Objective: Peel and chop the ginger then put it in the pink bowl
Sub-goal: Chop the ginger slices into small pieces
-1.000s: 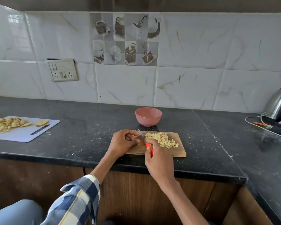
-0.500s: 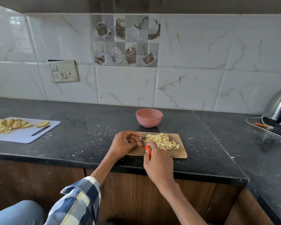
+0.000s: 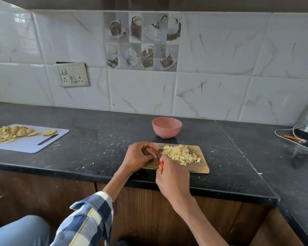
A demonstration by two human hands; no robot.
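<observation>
Wooden chopping board [image 3: 199, 166]: on the black counter [image 3: 96, 150] at its front edge, long axis left to right. Diced ginger [image 3: 180, 154]: a loose heap on the board's middle and right. Pink bowl [image 3: 167, 127]: just behind the board, upright, with no ginger visible in it.

Knife [image 3: 159, 159]: red handle gripped in the right hand [image 3: 172, 176], blade running away from the person and slightly left, tip near the left fingers. Left hand [image 3: 139, 157]: fingers curled on the board's left end, seemingly pinching a small piece that stays hidden.

Against the frame a second ago: the blade lies lower and is mostly covered by the hands, which sit closer together. Heap and bowl are unchanged.

White cutting board [image 3: 30, 144]: far left, bearing pale slices.
</observation>
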